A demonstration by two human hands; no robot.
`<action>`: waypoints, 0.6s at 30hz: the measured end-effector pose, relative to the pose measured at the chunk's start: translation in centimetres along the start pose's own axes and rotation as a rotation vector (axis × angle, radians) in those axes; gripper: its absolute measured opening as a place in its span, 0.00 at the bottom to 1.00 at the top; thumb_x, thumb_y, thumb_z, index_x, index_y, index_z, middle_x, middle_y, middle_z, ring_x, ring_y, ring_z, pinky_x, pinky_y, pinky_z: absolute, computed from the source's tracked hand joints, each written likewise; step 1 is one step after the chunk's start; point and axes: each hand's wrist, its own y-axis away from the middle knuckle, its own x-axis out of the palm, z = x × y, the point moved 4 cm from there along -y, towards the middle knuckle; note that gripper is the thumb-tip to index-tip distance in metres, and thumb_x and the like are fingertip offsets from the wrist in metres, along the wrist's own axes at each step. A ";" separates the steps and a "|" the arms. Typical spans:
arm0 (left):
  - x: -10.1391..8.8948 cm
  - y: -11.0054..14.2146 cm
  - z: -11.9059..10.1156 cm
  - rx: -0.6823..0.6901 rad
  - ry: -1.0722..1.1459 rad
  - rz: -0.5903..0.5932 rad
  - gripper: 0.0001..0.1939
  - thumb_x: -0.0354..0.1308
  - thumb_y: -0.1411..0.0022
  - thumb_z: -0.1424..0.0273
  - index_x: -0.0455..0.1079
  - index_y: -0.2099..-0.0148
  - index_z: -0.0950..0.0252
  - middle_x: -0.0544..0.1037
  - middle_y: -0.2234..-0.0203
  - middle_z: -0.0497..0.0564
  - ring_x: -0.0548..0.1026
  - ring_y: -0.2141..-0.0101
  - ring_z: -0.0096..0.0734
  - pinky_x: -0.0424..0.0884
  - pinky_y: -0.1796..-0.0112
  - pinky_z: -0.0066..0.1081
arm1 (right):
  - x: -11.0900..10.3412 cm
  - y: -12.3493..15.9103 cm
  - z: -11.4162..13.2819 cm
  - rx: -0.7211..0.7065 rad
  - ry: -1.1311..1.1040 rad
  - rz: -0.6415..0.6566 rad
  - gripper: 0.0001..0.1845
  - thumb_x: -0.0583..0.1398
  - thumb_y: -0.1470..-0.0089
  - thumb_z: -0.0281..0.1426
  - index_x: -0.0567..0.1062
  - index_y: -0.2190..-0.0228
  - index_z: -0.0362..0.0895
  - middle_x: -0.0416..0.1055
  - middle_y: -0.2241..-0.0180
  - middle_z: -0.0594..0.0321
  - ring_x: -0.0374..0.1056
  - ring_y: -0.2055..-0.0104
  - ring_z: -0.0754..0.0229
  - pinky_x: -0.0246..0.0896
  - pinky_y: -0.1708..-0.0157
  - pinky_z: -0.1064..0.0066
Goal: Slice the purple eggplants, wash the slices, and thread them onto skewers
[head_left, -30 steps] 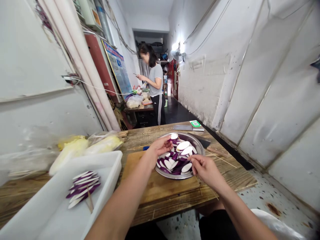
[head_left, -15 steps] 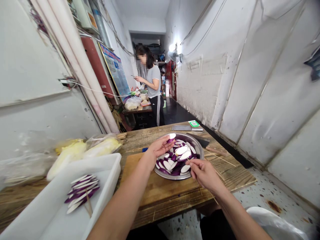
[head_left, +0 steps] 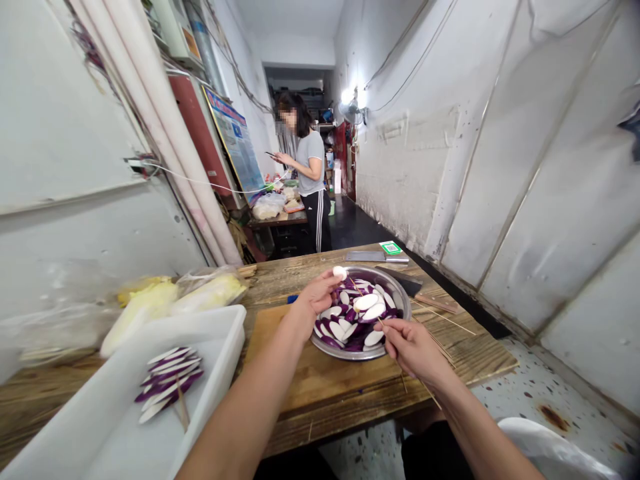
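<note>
My left hand (head_left: pixel 319 293) pinches a purple-skinned eggplant slice (head_left: pixel 340 273) above the far left rim of a metal bowl (head_left: pixel 354 356). In my right hand (head_left: pixel 409 341) is a thin wooden skewer (head_left: pixel 381 321), gripped between thumb and fingers at the bowl's near right side. White-faced eggplant slices (head_left: pixel 371 311) lie at the skewer's tip; I cannot tell how many are threaded on it. Many loose slices (head_left: pixel 346 331) fill the bowl, which rests partly on a wooden cutting board (head_left: pixel 273 330).
Left of the board, a white tray (head_left: pixel 234 337) holds skewered eggplant slices (head_left: pixel 170 379). Bagged yellowish vegetables (head_left: pixel 210 293) lie behind it. A cleaver (head_left: pixel 365 256), a dark-bladed knife (head_left: pixel 407 283) and loose skewers (head_left: pixel 450 317) surround the bowl. Farther back stands a person (head_left: pixel 311 167) with a phone.
The slice in my left hand has turned, showing less of its white face. My right hand keeps its grip on the skewer. The whole view has shifted slightly.
</note>
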 end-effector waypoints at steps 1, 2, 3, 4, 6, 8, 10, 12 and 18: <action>0.1 0.0 0.0 0.006 0.033 0.013 0.09 0.58 0.47 0.83 0.68 0.64 0.67 0.73 0.76 0.47 0.71 0.80 0.19 0.69 0.78 0.19 | 0.0 0.0 0.0 0.000 0.000 0.003 0.22 0.56 0.54 0.43 0.73 0.63 0.40 0.58 0.89 0.75 0.44 0.93 0.73 0.34 0.93 0.79; 0.2 -0.1 0.0 0.002 0.072 0.026 0.09 0.56 0.47 0.85 0.67 0.65 0.68 0.73 0.75 0.48 0.72 0.78 0.20 0.70 0.77 0.19 | 0.0 0.0 0.0 -0.001 0.000 0.003 0.22 0.56 0.54 0.43 0.73 0.63 0.40 0.58 0.89 0.75 0.44 0.93 0.73 0.34 0.93 0.79; 0.3 -0.1 0.1 -0.007 0.114 0.027 0.09 0.54 0.46 0.86 0.67 0.66 0.68 0.74 0.74 0.49 0.73 0.75 0.21 0.72 0.73 0.20 | 0.0 0.0 0.0 -0.003 0.000 0.003 0.22 0.56 0.54 0.43 0.73 0.63 0.40 0.58 0.89 0.75 0.44 0.93 0.73 0.34 0.93 0.79; 0.4 -0.1 0.1 -0.015 0.157 0.011 0.10 0.52 0.46 0.88 0.66 0.67 0.69 0.74 0.73 0.51 0.75 0.72 0.23 0.74 0.69 0.21 | 0.0 0.0 0.0 -0.003 0.000 0.002 0.21 0.56 0.54 0.43 0.72 0.64 0.40 0.58 0.89 0.75 0.44 0.93 0.73 0.34 0.93 0.79; 0.4 -0.1 0.0 -0.027 0.228 -0.051 0.11 0.49 0.45 0.89 0.65 0.67 0.69 0.74 0.70 0.53 0.76 0.65 0.28 0.75 0.62 0.26 | 0.0 0.0 0.0 0.002 -0.002 0.001 0.21 0.56 0.54 0.43 0.72 0.64 0.40 0.58 0.89 0.75 0.44 0.93 0.73 0.33 0.93 0.79; 0.3 -0.1 0.0 -0.045 0.280 -0.110 0.11 0.47 0.44 0.88 0.64 0.67 0.69 0.73 0.69 0.55 0.75 0.62 0.31 0.75 0.60 0.29 | 0.0 0.0 0.1 0.005 -0.005 0.002 0.21 0.56 0.54 0.43 0.72 0.64 0.40 0.58 0.89 0.76 0.44 0.93 0.73 0.33 0.93 0.79; 0.3 -0.2 -0.1 -0.075 0.309 -0.130 0.07 0.47 0.41 0.84 0.64 0.67 0.71 0.73 0.68 0.58 0.75 0.61 0.35 0.76 0.60 0.31 | 0.1 0.0 0.1 0.005 -0.003 0.005 0.21 0.55 0.55 0.43 0.71 0.64 0.40 0.58 0.89 0.76 0.44 0.93 0.73 0.34 0.93 0.78; 0.2 -0.3 -0.2 -0.087 0.326 -0.131 0.02 0.50 0.40 0.78 0.64 0.65 0.72 0.73 0.67 0.61 0.75 0.60 0.38 0.77 0.62 0.31 | 0.1 0.1 0.2 0.002 0.004 0.006 0.21 0.55 0.54 0.43 0.71 0.64 0.40 0.58 0.89 0.76 0.44 0.93 0.73 0.34 0.93 0.78; 0.1 -0.3 -0.1 -0.084 0.263 -0.112 0.08 0.49 0.41 0.82 0.64 0.59 0.73 0.72 0.66 0.60 0.75 0.58 0.39 0.77 0.62 0.32 | 0.1 0.2 0.3 -0.006 0.030 -0.002 0.20 0.55 0.54 0.42 0.72 0.64 0.40 0.57 0.89 0.76 0.45 0.93 0.72 0.36 0.93 0.78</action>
